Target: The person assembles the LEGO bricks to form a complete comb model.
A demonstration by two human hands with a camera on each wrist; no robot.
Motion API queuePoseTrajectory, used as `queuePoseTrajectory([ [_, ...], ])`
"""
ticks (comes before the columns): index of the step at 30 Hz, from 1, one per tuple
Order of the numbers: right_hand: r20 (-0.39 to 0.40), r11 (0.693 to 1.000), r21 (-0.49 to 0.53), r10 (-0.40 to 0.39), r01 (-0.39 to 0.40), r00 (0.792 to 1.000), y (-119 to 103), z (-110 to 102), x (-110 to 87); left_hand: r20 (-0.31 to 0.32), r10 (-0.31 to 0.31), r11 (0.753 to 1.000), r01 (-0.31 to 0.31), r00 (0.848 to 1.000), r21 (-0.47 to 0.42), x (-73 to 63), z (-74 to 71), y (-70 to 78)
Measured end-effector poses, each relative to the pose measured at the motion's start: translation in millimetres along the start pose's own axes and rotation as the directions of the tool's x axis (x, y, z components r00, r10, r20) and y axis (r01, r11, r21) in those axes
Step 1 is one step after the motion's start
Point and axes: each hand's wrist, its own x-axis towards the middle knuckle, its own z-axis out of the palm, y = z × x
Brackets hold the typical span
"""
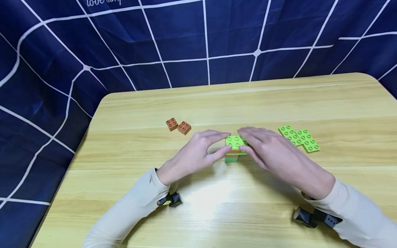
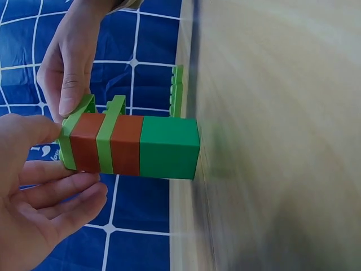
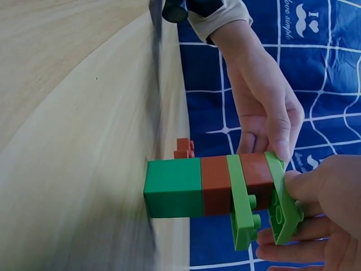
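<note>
A tower of toy building bricks stands upright on the table, with a dark green block (image 2: 169,147) at its foot. Above that come a brown brick (image 3: 215,178), a light green plate (image 3: 241,212), a second brown brick (image 2: 87,141) and a top light green plate (image 1: 234,140). Both plates stick out past the bricks toward the right hand's side. My left hand (image 1: 198,151) pinches the left end of the top plate between thumb and fingers. From the other side my right hand (image 1: 273,148) grips the same plate, covering its right end in the head view.
Two loose brown bricks (image 1: 184,127) lie to the left, behind the left hand. Two light green plates (image 1: 307,140) lie beyond the right hand, touching each other. A dark blue cloth (image 1: 183,38) with white lines hangs behind the wooden table (image 1: 139,144).
</note>
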Motion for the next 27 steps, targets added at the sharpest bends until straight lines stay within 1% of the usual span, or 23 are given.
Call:
queuePoseTrajectory([
  [5,-0.01,1.0,-0.012,-0.005,0.004,1.0,-0.1,1.2,-0.5,0.005,0.003,1.0,-0.003,1.0,0.007,0.9,-0.6,0.7],
  [9,-0.015,0.999,-0.049,-0.004,0.004,1.0,-2.5,2.5,-2.0,0.011,0.0,1.0,0.0,1.0,0.016,1.0,-1.3,1.3],
  [13,0.003,0.997,-0.076,0.007,-0.007,1.0,-4.9,2.1,-3.3,0.013,-0.006,1.0,0.005,1.0,0.018,0.0,-1.6,1.7],
  [19,0.031,0.997,-0.079,0.022,-0.019,0.999,-6.4,0.6,-2.9,0.024,-0.008,1.0,0.007,1.0,0.022,-0.3,-3.8,0.0],
  [21,0.028,0.997,-0.079,0.021,-0.019,0.999,-6.2,0.6,-2.9,0.041,-0.021,0.999,0.02,0.999,0.033,0.3,-7.3,-1.8],
  [23,0.024,0.997,-0.078,0.019,-0.017,1.0,-6.2,0.5,-2.6,0.059,-0.048,0.998,0.046,0.997,0.046,1.4,-12.3,-5.5],
  [27,0.017,0.997,-0.076,0.017,-0.016,1.0,-6.1,0.5,-2.5,0.061,-0.136,0.987,0.13,0.989,0.092,3.4,-25.3,-20.1],
])
